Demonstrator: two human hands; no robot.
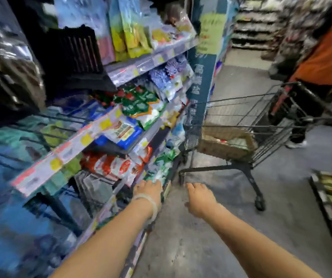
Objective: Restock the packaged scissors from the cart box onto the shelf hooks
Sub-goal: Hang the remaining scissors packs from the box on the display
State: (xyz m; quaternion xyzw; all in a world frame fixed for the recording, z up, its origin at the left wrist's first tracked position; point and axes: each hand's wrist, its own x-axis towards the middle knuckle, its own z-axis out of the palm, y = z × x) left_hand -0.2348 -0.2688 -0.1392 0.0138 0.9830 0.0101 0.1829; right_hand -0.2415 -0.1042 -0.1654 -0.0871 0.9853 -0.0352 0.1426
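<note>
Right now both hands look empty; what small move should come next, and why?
Probably step toward the shopping cart and reach for its cardboard box. The left hand and right hand stretch forward holding nothing, and the box sits ahead, apparently beyond reach. Its contents are too blurred to identify.

No legible text; blurred pillar sign (199, 77).

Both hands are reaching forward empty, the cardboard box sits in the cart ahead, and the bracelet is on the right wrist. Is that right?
Not quite. The head view shows the bracelet on the left wrist, not the right. The rest holds: the left hand and right hand both reach forward holding nothing, and the cardboard box sits in the cart ahead.
</note>
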